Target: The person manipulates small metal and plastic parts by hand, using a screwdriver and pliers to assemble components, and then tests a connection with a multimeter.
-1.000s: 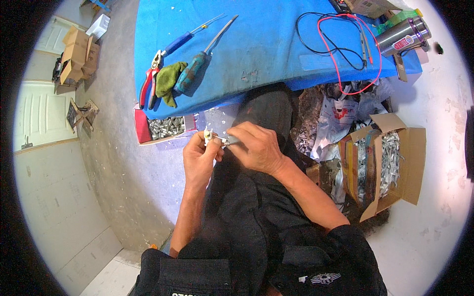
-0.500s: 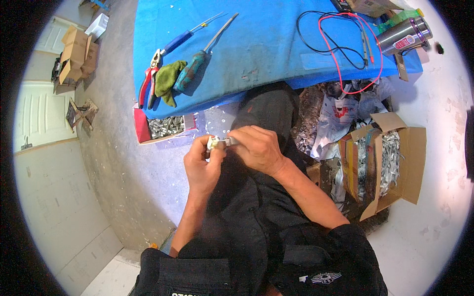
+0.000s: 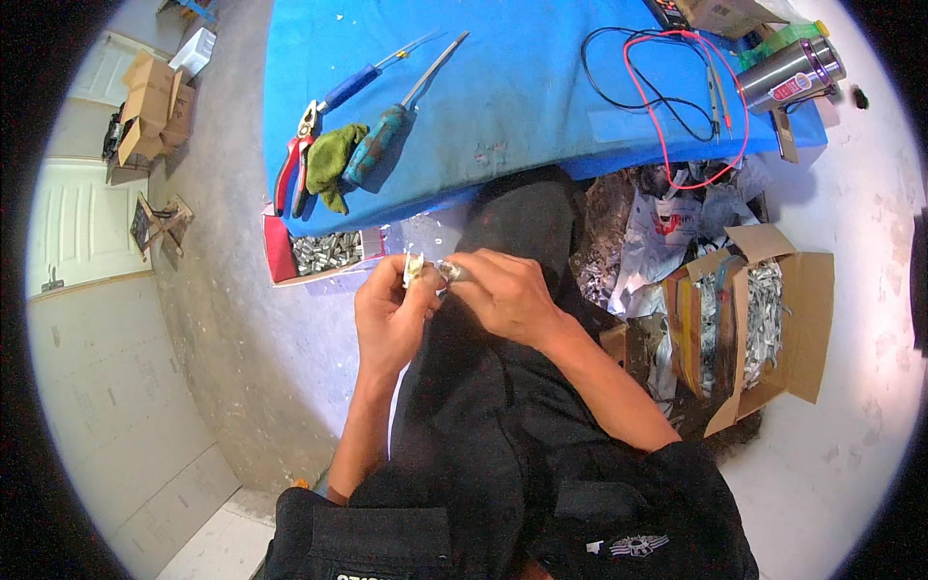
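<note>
Above my lap, my left hand [image 3: 387, 314] pinches a small whitish-yellow piece [image 3: 413, 265] between thumb and fingers. My right hand [image 3: 512, 295] is closed on a small silvery metal piece [image 3: 449, 272], largely covered by the fingertips. The two pieces meet or nearly meet; their exact kind is too small to make out. Beyond my left hand, a red-and-white box [image 3: 277, 253] holds many small metal cylinders [image 3: 327, 253].
The blue-covered table [image 3: 503, 87] carries red-handled pliers [image 3: 293, 174], two screwdrivers [image 3: 379, 145] [image 3: 350, 87], a green cloth [image 3: 332, 162], red and black test leads [image 3: 667, 97] and a steel flask [image 3: 788, 75]. At right stands an open cardboard box [image 3: 807, 324] of metal strips.
My left hand has shifted slightly left and up, and the whitish piece in it has turned more upright. The right hand stays almost in place, its fingers slightly moved.
</note>
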The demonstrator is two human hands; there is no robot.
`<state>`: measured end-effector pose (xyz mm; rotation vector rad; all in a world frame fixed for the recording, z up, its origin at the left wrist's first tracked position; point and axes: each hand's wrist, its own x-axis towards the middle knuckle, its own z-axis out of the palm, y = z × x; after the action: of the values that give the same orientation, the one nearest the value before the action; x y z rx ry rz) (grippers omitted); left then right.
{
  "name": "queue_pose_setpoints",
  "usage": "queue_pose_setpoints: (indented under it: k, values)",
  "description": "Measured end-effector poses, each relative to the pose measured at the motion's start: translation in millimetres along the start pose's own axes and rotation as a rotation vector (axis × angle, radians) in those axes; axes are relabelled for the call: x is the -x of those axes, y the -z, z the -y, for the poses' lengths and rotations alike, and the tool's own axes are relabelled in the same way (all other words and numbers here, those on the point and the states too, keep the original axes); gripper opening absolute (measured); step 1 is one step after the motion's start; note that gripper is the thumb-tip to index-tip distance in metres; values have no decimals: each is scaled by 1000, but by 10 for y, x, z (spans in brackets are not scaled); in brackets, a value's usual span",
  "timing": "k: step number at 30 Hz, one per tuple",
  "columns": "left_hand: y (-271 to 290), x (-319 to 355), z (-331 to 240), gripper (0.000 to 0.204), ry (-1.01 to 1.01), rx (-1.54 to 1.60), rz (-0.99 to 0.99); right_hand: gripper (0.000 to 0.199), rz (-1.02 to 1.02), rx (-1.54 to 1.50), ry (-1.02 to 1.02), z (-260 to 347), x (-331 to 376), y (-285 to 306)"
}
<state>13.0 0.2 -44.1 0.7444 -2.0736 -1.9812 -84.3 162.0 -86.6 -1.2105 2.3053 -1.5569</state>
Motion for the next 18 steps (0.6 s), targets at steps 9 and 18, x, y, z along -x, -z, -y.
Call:
queue_pose_setpoints:
  k: [9, 18]
  values:
    - [-23, -131, -204, 14, 79, 136, 29, 36, 23, -142, -129, 249, -190, 212]
    - [202, -284, -451, 13, -9, 0, -66, 24, -201, 85, -16, 179, -669, 465]
